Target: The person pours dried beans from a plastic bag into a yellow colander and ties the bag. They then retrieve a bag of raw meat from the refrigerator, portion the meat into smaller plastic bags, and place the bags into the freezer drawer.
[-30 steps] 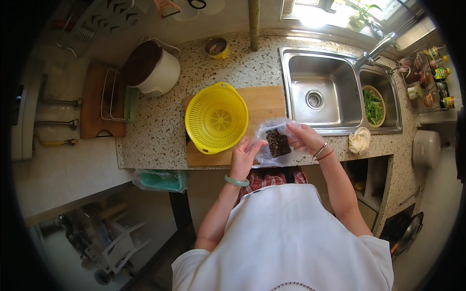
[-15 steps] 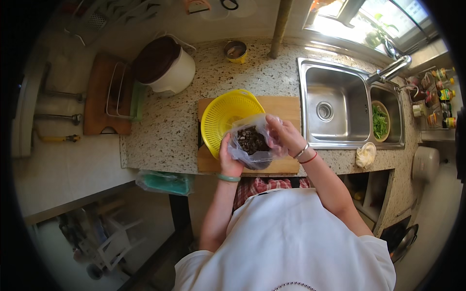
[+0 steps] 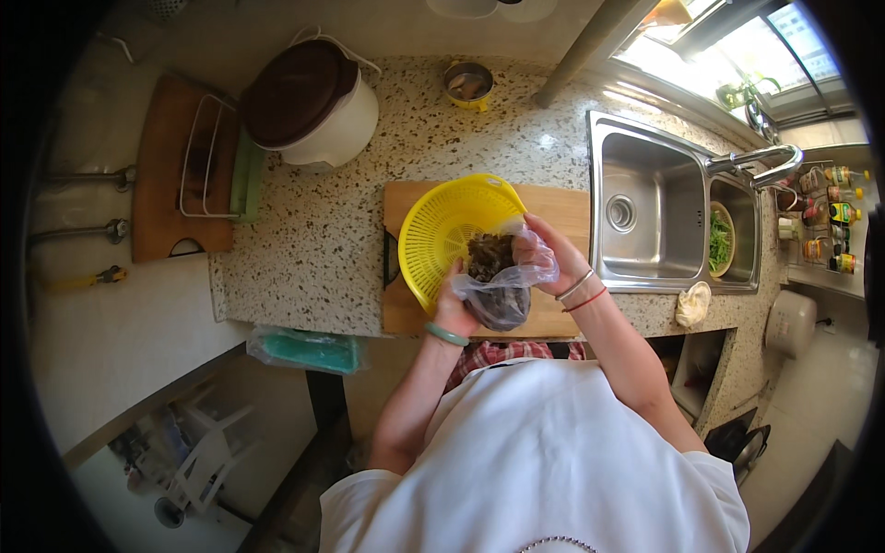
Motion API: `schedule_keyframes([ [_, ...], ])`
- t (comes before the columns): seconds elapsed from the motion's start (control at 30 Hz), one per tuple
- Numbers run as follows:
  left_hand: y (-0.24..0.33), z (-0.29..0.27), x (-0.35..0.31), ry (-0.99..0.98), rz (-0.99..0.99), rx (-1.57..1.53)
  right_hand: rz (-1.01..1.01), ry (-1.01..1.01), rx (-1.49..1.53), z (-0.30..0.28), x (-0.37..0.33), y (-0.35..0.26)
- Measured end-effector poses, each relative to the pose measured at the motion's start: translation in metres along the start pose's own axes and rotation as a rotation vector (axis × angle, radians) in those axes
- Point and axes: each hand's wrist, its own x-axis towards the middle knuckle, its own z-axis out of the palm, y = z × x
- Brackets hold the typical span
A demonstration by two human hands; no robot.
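Observation:
A clear plastic bag [image 3: 505, 307] of dark brown, crinkled pieces [image 3: 489, 257] is held between my two hands, tilted with its mouth toward a yellow colander [image 3: 431, 214]. My left hand [image 3: 455, 304] grips the bag's left side, a green bangle on its wrist. On the other side, my right hand [image 3: 556, 253] pinches the bag's upper right rim. The pieces show at the open mouth, over the colander's near right part; whether any lie in the colander I cannot tell. Under the colander is a wooden cutting board [image 3: 559, 205].
To the right is a double steel sink [image 3: 645, 175] with a bowl of green leaves [image 3: 721, 241] in its smaller basin. A pale cloth [image 3: 693, 304] lies at the counter edge. At the back stand a white pot with a brown lid [image 3: 309, 101] and a small bowl [image 3: 468, 85].
The bag has tipped forward, and the dark pieces have shifted from inside it to its mouth, over the colander. Both hands still hold the bag. The head view has shifted slightly.

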Motion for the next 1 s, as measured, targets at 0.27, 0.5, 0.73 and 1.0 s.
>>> schedule_keyframes([
  [0.27,-0.003,-0.019,-0.007,-0.111,-0.15,-0.136,-0.078,0.086,0.095,0.004,0.001,0.011],
  [0.5,-0.006,-0.017,-0.01,-0.187,-0.288,-0.312,-0.139,0.178,0.084,-0.001,0.003,0.021],
  [0.73,-0.01,-0.004,-0.009,-0.175,-0.272,-0.287,-0.188,0.257,0.049,-0.003,-0.002,0.025],
  [1.0,-0.017,0.001,-0.006,-0.198,-0.302,-0.278,-0.148,0.193,0.098,0.005,-0.01,0.021],
])
